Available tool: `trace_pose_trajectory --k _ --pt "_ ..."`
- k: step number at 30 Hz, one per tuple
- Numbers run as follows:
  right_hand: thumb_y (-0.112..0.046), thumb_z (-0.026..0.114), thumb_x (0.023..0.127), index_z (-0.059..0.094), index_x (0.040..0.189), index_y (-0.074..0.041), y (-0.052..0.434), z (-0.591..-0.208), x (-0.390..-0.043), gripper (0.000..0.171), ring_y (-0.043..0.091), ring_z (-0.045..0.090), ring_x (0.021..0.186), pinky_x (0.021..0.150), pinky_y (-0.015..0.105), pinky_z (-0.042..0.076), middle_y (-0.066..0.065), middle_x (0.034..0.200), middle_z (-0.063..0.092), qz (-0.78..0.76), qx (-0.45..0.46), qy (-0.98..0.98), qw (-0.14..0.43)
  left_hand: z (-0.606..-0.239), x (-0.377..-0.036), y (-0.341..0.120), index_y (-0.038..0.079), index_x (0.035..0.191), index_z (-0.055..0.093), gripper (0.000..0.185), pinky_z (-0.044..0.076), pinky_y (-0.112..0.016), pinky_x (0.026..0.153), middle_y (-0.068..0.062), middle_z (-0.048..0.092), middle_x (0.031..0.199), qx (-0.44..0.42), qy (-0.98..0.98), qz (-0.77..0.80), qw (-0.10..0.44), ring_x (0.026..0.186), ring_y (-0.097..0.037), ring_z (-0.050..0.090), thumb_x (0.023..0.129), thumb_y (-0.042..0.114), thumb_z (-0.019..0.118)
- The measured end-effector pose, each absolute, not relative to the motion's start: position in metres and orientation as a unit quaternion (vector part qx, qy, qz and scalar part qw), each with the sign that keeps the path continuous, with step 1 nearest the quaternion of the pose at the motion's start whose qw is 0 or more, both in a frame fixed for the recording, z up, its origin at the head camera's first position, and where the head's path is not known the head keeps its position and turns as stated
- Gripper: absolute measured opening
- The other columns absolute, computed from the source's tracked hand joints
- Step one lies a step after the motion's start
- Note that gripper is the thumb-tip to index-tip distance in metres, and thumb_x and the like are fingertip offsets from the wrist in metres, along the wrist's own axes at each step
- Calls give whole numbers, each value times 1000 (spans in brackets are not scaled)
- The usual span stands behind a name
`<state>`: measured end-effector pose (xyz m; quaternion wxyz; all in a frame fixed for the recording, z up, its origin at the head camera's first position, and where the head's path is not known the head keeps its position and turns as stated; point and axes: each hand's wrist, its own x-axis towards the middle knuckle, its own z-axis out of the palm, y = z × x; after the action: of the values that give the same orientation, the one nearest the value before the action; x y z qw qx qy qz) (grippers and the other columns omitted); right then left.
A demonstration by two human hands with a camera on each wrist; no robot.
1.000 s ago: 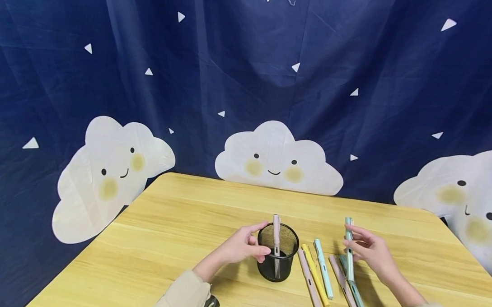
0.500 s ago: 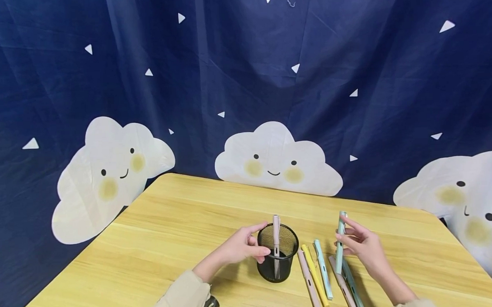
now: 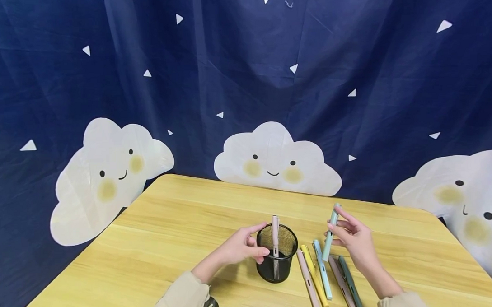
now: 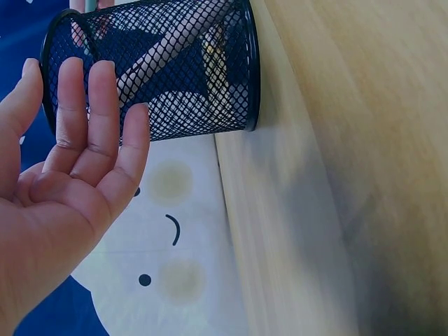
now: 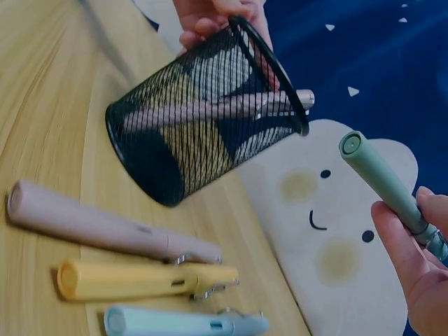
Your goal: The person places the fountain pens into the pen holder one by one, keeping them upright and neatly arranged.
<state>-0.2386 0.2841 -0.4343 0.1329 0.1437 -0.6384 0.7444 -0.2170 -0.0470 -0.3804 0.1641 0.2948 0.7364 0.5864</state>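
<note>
Wooden tabletop carries a black mesh pen cup, a pink pen standing inside. Just right of the cup, the right hand pinches a mint-green pen, its long axis near upright, top tilted away from the cup. The left hand, fingers spread, steadies the cup's left wall. Open air separates pen and rim.

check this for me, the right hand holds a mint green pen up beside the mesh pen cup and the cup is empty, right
Not quite. The mesh pen cup is not empty: the head view shows a pink pen standing in it. The right hand does hold the mint green pen beside it.
</note>
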Motion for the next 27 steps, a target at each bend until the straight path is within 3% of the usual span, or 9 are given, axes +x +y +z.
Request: trace_pose_trajectory --k 5,16,20,24,27 --pt "0 60 84 39 134 -2 265 -415 -230 54 25 65 73 58 33 52 11 95 64 755 187 -612 143 -380 -217 -47 -6 138 23 71 51 -26 69 -17 60 62 296 736 586 163 59 -21 62 81 6 64" --pt "-1 65 79 50 124 -5 209 -368 -201 48 18 65 68 56 29 52 4 85 64 760 154 -603 186 -381 -218 -47 -7 138 22 71 51 -27 69 -17 59 62 298 731 590 166 59 -20 62 82 6 64" --pt "1 64 79 51 123 -7 207 -384 -213 46 19 65 70 57 29 52 7 87 63 775 185 -576 184 -382 -218 -47 -6 138 23 71 51 -28 68 -17 59 61 297 730 592 167 59 -21 62 81 6 64" --pt "4 63 79 51 122 -7 198 -385 -214 46 19 65 69 55 30 52 8 86 62 773 172 -581 189 -381 -218 -47 -6 138 23 71 51 -28 68 -17 59 61 298 730 591 168 59 -21 62 82 6 64" --pt "7 62 79 51 119 -10 183 -368 -202 45 16 65 68 55 29 52 5 83 61 754 108 -619 191 -380 -219 -48 -8 137 21 72 51 -27 67 -17 59 60 302 730 590 166 58 -20 62 82 6 64"
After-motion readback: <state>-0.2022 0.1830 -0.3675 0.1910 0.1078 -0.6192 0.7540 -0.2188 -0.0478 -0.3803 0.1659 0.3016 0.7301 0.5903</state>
